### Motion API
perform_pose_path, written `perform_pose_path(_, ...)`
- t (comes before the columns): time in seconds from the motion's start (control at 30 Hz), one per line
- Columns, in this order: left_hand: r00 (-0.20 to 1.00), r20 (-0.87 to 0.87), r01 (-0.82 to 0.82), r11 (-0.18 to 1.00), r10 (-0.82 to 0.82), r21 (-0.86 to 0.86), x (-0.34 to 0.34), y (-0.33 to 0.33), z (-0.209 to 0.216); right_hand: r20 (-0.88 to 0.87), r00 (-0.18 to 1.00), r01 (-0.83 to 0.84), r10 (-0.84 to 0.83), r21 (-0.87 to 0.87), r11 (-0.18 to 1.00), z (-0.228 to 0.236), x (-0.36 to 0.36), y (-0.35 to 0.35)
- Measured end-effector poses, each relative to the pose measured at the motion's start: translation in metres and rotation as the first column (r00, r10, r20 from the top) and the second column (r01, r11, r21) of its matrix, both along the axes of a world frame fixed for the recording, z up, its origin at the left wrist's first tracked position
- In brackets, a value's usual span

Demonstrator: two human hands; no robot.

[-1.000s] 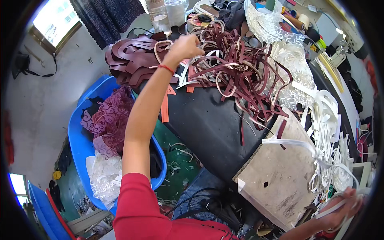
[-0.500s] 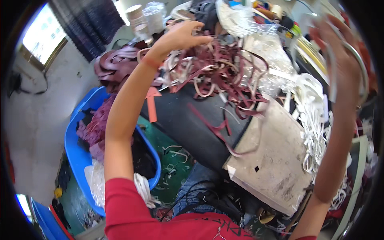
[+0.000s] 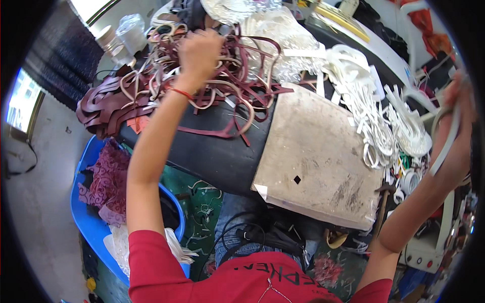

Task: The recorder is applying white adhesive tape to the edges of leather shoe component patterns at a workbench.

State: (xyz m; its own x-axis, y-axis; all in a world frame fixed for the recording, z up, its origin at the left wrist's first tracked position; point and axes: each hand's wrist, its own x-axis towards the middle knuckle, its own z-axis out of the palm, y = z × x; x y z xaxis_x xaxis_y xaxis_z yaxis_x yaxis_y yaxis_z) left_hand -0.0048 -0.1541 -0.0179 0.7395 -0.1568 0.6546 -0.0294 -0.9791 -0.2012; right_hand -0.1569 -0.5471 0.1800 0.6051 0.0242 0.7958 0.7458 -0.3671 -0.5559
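My left hand (image 3: 201,53) is closed over a tangled heap of maroon and cream straps (image 3: 237,88); its fingers curl downward, and whatever they hold is hidden. A red band circles that wrist. Off at the far right, my right hand (image 3: 461,144) is raised and partly blurred near the picture's rim. A pale curved strap (image 3: 449,144) hangs from it, and the fingers look closed on the strap. Wide maroon straps (image 3: 103,103) lie stacked left of the heap, on the black padded surface (image 3: 212,151).
A worn beige board (image 3: 318,151) with a small black diamond mark lies in front of me. White straps (image 3: 364,96) spread along its right side. A blue tub (image 3: 83,212) with maroon lace stands at the lower left. Clear plastic bags (image 3: 278,40) sit behind.
My left hand has closed and come down into the strap heap. My right hand has lowered and moved outward with the pale strap. The view has shifted rightward.
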Motion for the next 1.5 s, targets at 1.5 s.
perform_pose_path(1.5, 0.046, 0.028, -0.802, -0.054, -0.999, -0.595, -0.265, -0.213, -0.031, -0.132, 0.991, -0.059, -0.003, -0.462, 0.885, -0.143, -0.008, 0.023)
